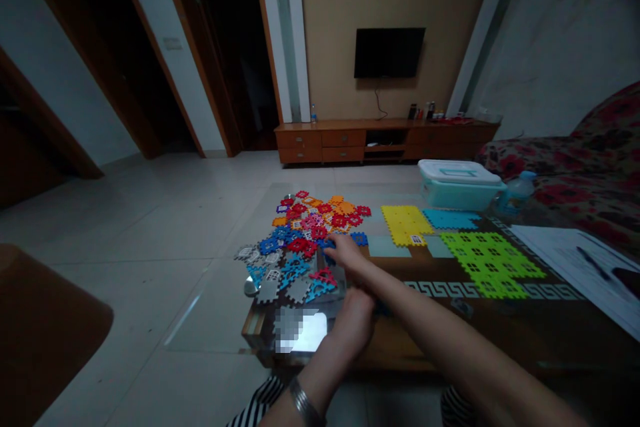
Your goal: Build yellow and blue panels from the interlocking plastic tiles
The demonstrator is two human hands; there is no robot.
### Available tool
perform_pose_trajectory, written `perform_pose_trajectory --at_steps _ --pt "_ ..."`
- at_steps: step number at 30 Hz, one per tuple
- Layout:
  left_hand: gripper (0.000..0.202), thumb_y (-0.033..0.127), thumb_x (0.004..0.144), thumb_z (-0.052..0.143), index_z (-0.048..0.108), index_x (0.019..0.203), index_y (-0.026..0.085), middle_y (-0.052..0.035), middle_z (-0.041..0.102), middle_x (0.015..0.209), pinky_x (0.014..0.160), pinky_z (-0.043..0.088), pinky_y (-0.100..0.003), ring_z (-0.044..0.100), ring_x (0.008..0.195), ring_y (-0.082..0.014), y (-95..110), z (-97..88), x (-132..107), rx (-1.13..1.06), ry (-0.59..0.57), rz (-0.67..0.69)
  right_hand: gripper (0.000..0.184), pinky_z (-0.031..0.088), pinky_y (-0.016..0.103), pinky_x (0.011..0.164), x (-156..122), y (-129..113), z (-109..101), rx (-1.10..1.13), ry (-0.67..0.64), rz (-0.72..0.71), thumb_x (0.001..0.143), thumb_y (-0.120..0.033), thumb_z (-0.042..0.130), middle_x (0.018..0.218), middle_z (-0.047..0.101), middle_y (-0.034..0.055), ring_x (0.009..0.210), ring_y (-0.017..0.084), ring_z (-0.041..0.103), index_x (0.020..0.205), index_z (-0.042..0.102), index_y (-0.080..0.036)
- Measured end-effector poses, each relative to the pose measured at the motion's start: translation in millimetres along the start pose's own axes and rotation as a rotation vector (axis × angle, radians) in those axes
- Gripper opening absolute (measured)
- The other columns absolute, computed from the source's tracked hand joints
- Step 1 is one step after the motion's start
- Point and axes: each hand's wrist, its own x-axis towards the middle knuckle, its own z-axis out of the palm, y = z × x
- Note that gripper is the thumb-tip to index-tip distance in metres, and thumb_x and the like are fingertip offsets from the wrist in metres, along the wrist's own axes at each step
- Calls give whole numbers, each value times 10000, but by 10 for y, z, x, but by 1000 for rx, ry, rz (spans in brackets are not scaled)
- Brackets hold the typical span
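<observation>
My right hand point(341, 252) reaches across to the pile's right side, its fingers closed at a dark blue interlocking plastic tile point(327, 244). Nearer to me, my left hand point(357, 312) is curled; a bit of dark blue shows at its far side, but what it holds is mostly hidden. Just left of the hands lies the pile of notched tiles: red ones point(300, 245), orange ones point(343, 207), light blue ones point(295, 272) and grey ones point(269, 290). A pink-red triangular tile point(324, 276) rests close to my left hand.
Joined panels in yellow point(404, 221), light blue point(453, 219) and lime green point(493, 259) lie on the glass-topped table point(425, 333). Behind them stand a lidded teal box point(460, 187) and a plastic bottle point(520, 192). Paper point(560, 253) with a pen point(593, 263) lies at right.
</observation>
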Motion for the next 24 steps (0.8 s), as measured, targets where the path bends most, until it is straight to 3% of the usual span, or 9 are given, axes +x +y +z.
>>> perform_pose_trajectory --at_steps 2,4,7,10,16,24 --pt "495 7 659 528 618 1117 171 -113 592 1185 992 404 -468 484 1138 -316 5 -47 -3 85 -50 8 323 460 274 887 -167 274 -128 136 92 -6 818 -159 589 1140 670 70 1031 180 615 1139 610 -183" --pt "407 19 709 524 633 1064 187 -100 601 1117 937 411 -474 489 1092 -307 26 -81 -4 201 -84 -3 330 484 287 833 -418 634 -258 302 148 53 752 -137 622 1055 688 69 943 189 632 1082 625 -164" --pt "340 143 775 620 606 1107 217 -88 566 1164 924 389 -463 466 1109 -300 92 -80 6 353 -111 -40 220 492 263 666 -846 1170 -406 507 84 184 682 -182 670 809 679 42 732 172 628 895 641 -136" --pt "393 264 783 689 572 1156 224 -81 525 1249 945 369 -441 433 1165 -294 170 -32 33 398 -114 -30 240 459 237 589 -1142 1487 -451 634 48 243 625 -239 724 716 644 8 646 145 593 828 637 -145" --pt "277 209 844 622 600 1117 244 -44 569 1203 919 376 -403 462 1133 -261 192 32 77 412 -134 24 227 424 230 542 -1180 1546 -305 564 -12 280 583 -209 742 629 605 -17 579 129 538 777 640 -150" --pt "297 178 836 633 613 1122 252 -31 588 1191 884 377 -398 467 1109 -259 101 45 105 378 -120 30 169 447 263 715 -1159 1483 -186 240 68 124 623 -138 695 839 696 38 794 187 616 788 695 -172"
